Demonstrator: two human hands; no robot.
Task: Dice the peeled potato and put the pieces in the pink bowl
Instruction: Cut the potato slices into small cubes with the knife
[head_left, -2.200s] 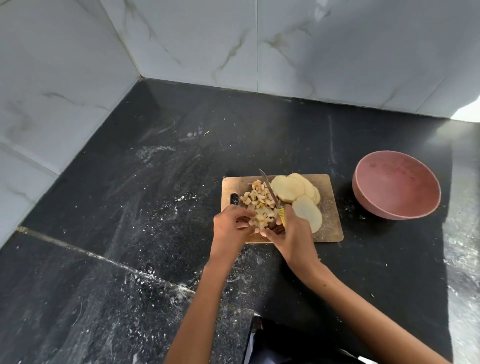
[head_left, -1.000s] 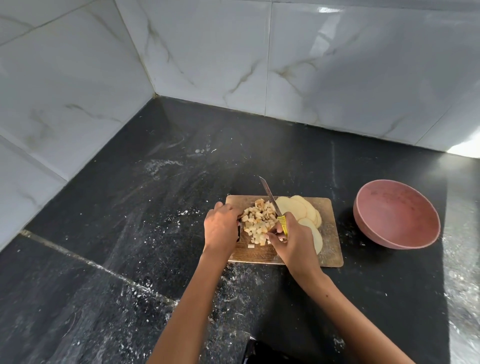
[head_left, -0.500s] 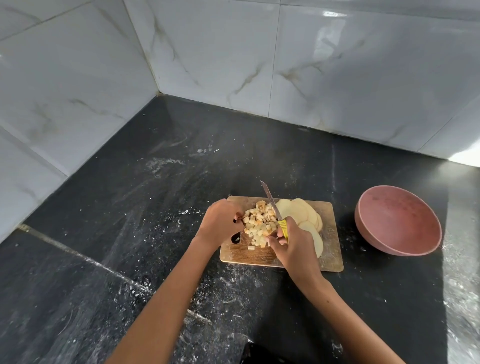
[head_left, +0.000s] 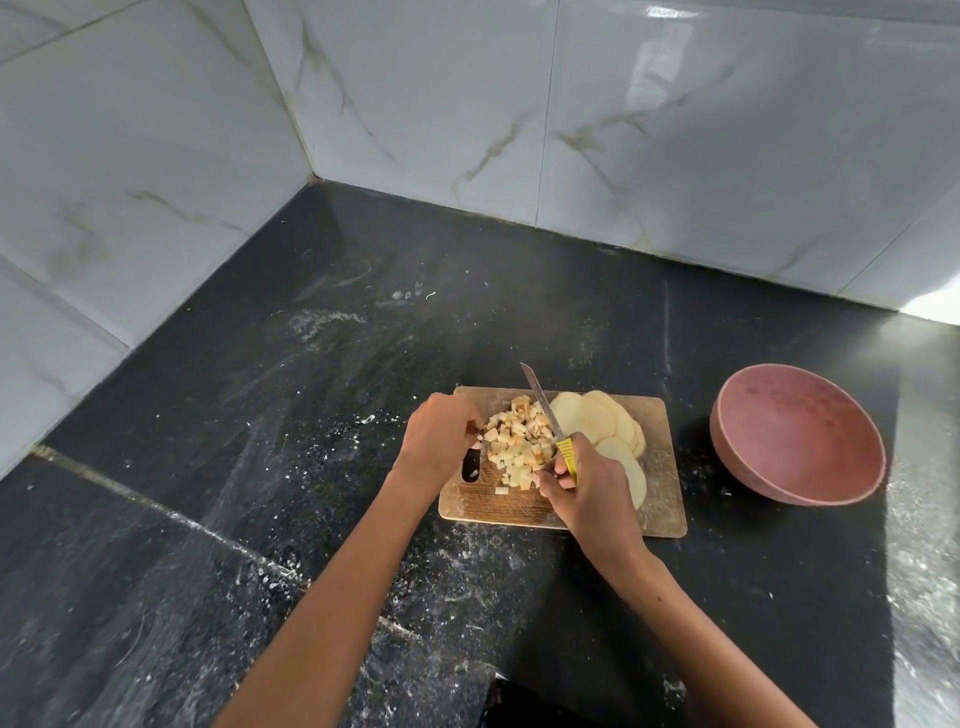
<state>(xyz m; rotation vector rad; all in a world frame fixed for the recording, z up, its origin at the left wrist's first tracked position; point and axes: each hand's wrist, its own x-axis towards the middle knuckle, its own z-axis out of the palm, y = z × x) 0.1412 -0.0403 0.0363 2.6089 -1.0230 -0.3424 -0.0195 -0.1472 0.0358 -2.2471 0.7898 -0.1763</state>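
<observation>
Head view: your two hands gather potato dice on a board, bowl waiting to the right.

Your right hand (head_left: 589, 491) curls around the knife (head_left: 550, 423), its blade laid along the dice (head_left: 519, 447) like a wall, seemingly to stop them scattering into the uncut slices (head_left: 605, 426). Your left hand (head_left: 436, 441) cups the pile's other side; you cannot tell if its hidden fingers pinch anything. The pink bowl (head_left: 797, 434) sits off the board (head_left: 660, 512), close enough for a short transfer.

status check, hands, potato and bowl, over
Right hand grips the knife; left hand curled beside the potato cubes. Slices uncut on cutting board. Pink bowl empty, path clear.
</observation>
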